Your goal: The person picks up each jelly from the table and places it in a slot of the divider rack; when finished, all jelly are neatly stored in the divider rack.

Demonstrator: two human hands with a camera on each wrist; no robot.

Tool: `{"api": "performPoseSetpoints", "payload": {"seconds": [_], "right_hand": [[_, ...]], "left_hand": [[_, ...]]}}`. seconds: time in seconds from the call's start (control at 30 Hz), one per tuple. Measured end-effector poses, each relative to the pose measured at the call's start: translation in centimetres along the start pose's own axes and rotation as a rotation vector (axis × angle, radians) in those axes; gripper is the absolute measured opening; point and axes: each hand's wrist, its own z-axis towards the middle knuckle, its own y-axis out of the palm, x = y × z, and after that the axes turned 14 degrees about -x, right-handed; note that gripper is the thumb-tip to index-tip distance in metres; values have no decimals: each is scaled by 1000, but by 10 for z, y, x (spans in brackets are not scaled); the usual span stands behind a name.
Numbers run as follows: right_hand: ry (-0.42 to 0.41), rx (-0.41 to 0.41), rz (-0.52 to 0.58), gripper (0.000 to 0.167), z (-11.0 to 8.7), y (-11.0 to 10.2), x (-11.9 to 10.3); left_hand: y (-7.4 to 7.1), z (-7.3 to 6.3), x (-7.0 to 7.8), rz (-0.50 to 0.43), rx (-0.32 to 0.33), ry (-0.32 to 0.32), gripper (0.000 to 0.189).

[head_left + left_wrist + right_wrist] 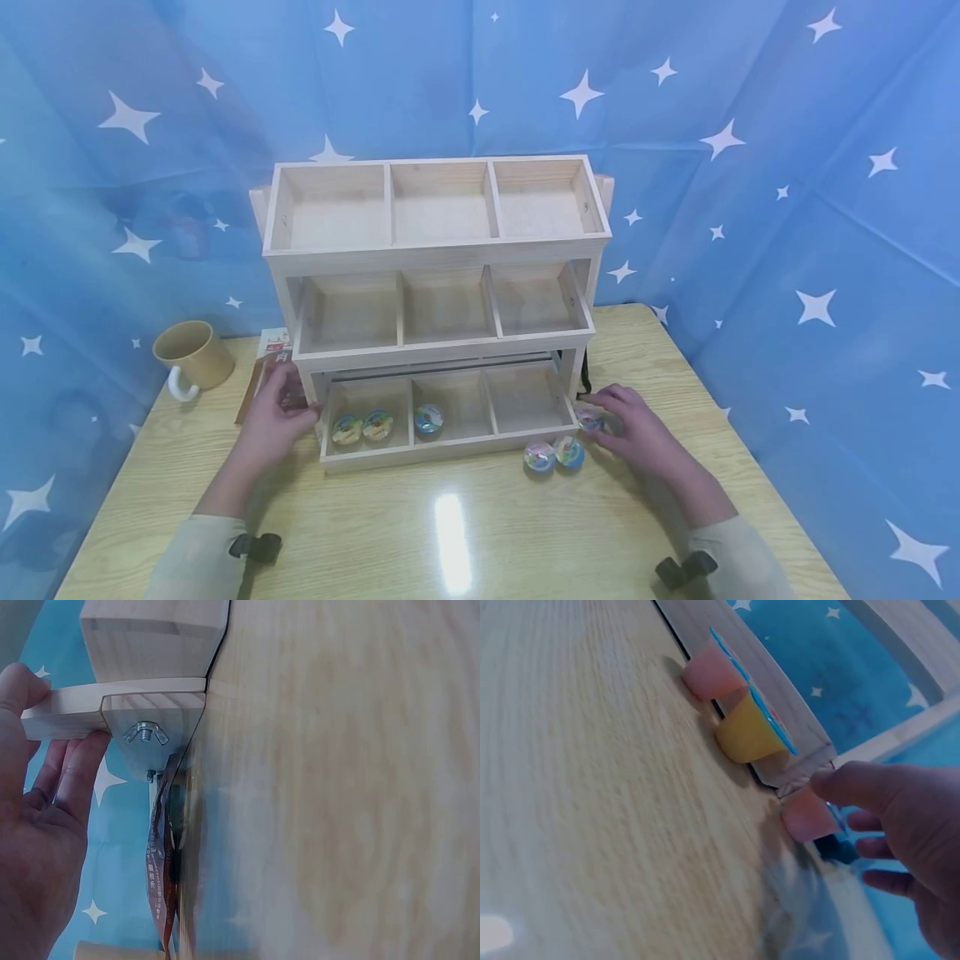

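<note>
A three-tier wooden rack (438, 252) stands on the table. My left hand (273, 421) grips its left side post, thumb on one side and fingers on the other in the left wrist view. My right hand (633, 425) is at a pink jelly cup (808, 815) beside the rack's front right corner. The thumb overlaps that cup in the right wrist view, the fingers spread apart beyond it; contact is unclear. A pink jelly cup (539, 457) and a yellow one (748, 733) stand before the bottom tray. In that tray, two jelly cups (377, 425) occupy the left compartment, another (429, 419) the middle.
A tan mug (195, 357) with a white handle stands at the back left. A brown packet (159, 877) lies next to the rack's left side. Behind the table hangs a blue curtain (450, 75) with white stars.
</note>
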Motion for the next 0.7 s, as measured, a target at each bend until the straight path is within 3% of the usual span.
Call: {"api": "performPoseSetpoints", "payload": {"seconds": [0.13,0.33,0.7], "right_hand": [[-9,-60,-12,47,1,-3,3],[53,-123,41,46,2,-8,4],[94,-89,102,43,6,2,13]], "left_hand": [[0,0,-1,2,2,2,63],[0,1,-2,10,2,6,63],[0,1,-4,24,11,6,64]]}}
